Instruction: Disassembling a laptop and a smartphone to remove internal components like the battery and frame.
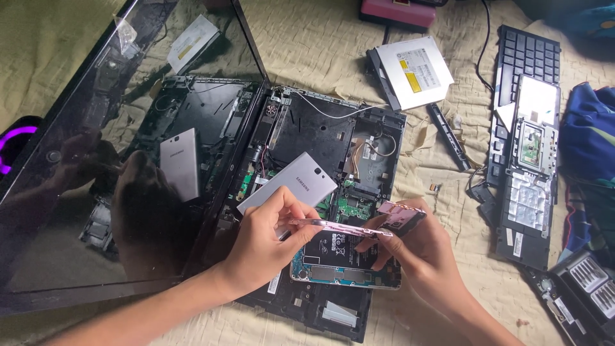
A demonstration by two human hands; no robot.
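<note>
Both hands pinch a thin pink phone frame (349, 225), the left hand (266, 240) gripping its left end and the right hand (419, 247) its right end, holding it level just above an opened smartphone (343, 259) lying on the near part of a stripped laptop base (320, 134), beside a silver back cover (288, 184).

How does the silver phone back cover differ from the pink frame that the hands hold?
The silver back cover is a solid flat panel; the pink frame is a thin, open outline. The cover lies untouched on the opened laptop base; the frame is held in the air by the left hand and right hand, above the opened phone. Both are long and phone-sized.
</note>
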